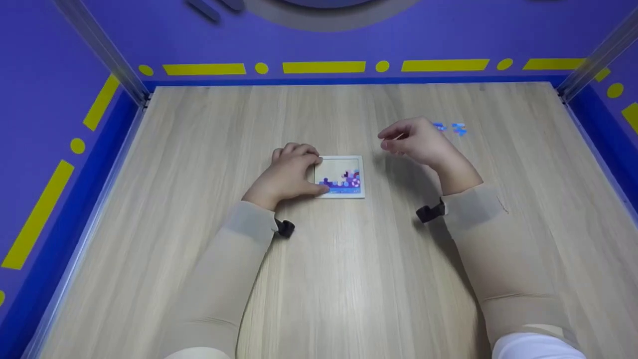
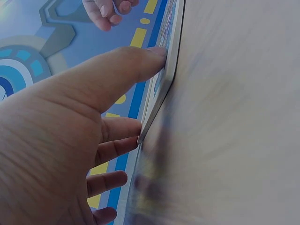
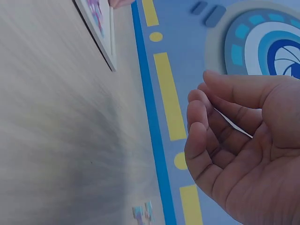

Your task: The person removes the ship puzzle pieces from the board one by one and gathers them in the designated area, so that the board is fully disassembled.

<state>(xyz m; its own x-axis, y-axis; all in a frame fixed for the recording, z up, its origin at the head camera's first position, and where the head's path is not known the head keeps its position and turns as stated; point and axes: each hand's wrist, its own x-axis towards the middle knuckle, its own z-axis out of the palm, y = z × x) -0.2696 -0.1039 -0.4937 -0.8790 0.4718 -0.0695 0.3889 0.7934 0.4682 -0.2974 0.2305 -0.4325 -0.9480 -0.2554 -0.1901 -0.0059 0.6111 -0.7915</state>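
Beige fabric sleeves [image 1: 209, 284] reach in from 7 and 5 o'clock, each bearing a small black wrist camera [image 1: 429, 213]. Beyond them, the left hand [image 1: 286, 174] grips the flat, white-rimmed jigsaw frame [image 1: 344, 196] at its 9 o'clock side, thumb at the near corner, fingers at the far corner. It lies mid-table on pale wood grain, long axis seemingly 9 to 3 o'clock, though the hand hides 1 edge; joined pieces fill its 6 o'clock part and climb its 3 o'clock side. At its 2 o'clock, the right hand [image 1: 416, 142] hovers, fingertips narrowly apart, nothing visible between them. Farther that way lie at least 2 loose blue jigsaw pieces [image 1: 459, 129]. Filling the frame seems in hand; the next move probably calls for pinching 1 loose piece. Farthest stands the purple, yellow-dashed wall [image 1: 324, 47].
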